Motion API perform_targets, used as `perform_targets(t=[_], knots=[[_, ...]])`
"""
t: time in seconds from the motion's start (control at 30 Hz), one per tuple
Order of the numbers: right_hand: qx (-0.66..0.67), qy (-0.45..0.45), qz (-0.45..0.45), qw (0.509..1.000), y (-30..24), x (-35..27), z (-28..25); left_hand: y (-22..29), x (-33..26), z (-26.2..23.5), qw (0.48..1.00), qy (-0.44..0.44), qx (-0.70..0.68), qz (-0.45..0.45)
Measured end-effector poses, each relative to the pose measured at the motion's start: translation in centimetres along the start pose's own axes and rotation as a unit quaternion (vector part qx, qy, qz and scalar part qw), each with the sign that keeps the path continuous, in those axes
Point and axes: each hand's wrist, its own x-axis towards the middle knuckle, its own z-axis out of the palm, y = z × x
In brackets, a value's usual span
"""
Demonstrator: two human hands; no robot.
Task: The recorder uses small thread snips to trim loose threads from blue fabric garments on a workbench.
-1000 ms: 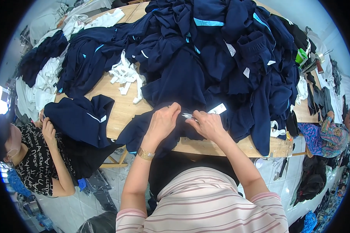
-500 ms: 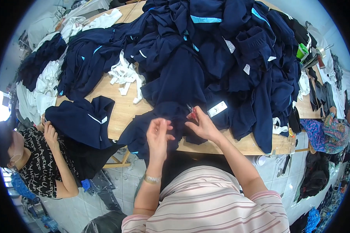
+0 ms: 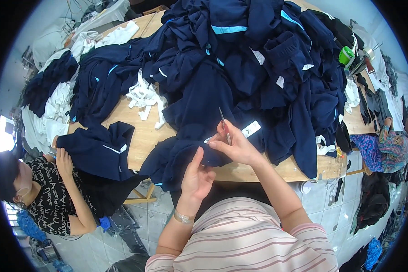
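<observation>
A pair of small pointed snips (image 3: 226,132) with red on the handle is in my right hand (image 3: 236,144), its blade tip pointing away from me. The thumb of that hand lies by the edge of a navy garment (image 3: 181,156) at the table's near side. My left hand (image 3: 198,179) is just below, close to the cloth, thumb raised and fingers apart from it, with nothing seen in it. A white tag (image 3: 251,129) lies on navy cloth beyond my right hand. Whether my right fingertips also pinch the cloth is hard to tell.
Navy garments (image 3: 240,68) with light blue trim heap over the wooden table (image 3: 163,134). White fabric strips (image 3: 145,95) lie left of the middle. On the left, a person (image 3: 54,195) handles another navy garment (image 3: 93,149). A green cup (image 3: 346,55) stands at the far right.
My left hand has turned and moved slightly right and nearer me, its thumb now raised. The snips have tilted more upright in my right hand. The view has shifted a little.
</observation>
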Motion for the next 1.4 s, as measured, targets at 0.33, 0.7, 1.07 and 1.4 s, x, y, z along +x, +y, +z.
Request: perform_targets(t=[0.33, 0.7, 1.07, 1.4], knots=[[-0.049, 0.313, -0.13, 0.94, -0.9, -1.0, -1.5, 0.5, 0.9, 1.1, 0.987, 0.006, -0.09, 0.134], [-0.178, 0.114, -0.109, 0.971, 0.0, -1.1, 2.5, -0.2, 0.7, 1.8, 0.99, -0.008, -0.045, 0.131], [0.052, 0.173, -0.166, 0.969, -0.1, -1.6, 2.5, 0.0, 0.8, 2.2, 0.989, 0.023, -0.069, 0.129], [-0.19, 0.096, -0.147, 0.966, -1.3, -2.3, 3.7, -0.6, 1.2, 0.8, 0.991, 0.032, -0.002, 0.13]])
